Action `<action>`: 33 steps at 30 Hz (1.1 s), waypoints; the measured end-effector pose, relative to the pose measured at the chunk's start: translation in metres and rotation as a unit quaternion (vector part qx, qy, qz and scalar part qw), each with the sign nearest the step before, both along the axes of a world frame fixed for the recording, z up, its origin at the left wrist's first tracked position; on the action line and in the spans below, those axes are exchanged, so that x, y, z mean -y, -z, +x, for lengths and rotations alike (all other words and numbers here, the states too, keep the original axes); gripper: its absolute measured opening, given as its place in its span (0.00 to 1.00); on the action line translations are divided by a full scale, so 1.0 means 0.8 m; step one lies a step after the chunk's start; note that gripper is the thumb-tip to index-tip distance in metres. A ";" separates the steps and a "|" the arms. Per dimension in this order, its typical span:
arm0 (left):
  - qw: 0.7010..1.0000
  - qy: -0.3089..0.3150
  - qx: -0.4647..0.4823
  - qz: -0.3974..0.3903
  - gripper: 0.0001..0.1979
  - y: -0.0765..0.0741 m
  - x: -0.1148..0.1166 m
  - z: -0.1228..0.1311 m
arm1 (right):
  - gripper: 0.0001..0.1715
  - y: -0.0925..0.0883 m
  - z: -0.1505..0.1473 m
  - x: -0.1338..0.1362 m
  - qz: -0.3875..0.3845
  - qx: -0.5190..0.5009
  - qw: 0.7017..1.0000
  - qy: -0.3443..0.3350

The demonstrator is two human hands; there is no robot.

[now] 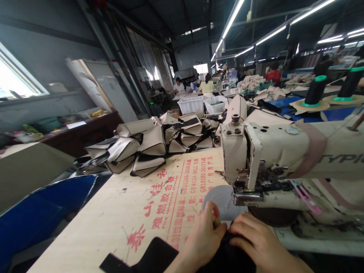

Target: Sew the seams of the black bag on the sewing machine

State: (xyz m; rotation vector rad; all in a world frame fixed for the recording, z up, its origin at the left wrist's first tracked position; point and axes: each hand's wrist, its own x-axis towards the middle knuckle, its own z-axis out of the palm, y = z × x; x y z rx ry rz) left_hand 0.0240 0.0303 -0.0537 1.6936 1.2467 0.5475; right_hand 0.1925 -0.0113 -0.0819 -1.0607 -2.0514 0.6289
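Both hands pinched a black fabric piece (227, 252) at the near table edge, left hand (203, 239) and right hand (256, 240) touching, just below the sewing machine (284, 159). Bare plywood table (127, 212) lay open leftward, up to the heap of tan pieces (150, 142).

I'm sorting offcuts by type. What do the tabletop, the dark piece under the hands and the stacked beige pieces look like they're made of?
The tabletop looks like plywood: pale grain, matt, with red printed lettering. The dark piece under the left hand and right hand seems a matt black fabric or felt; too dim to be sure. The beige pieces look like smooth faux leather, stiffly folded.
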 end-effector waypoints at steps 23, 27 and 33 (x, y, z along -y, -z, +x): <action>0.915 0.171 -0.222 0.291 0.15 -0.034 0.031 -0.021 | 0.09 -0.012 0.002 -0.002 -0.011 0.012 1.000 0.008; 0.932 0.152 -0.204 0.260 0.14 -0.036 0.025 -0.018 | 0.08 -0.012 -0.004 -0.009 -0.042 0.011 0.999 0.012; 0.951 0.155 -0.202 0.175 0.11 -0.054 0.013 -0.032 | 0.10 -0.003 -0.006 -0.015 -0.055 -0.037 0.996 0.055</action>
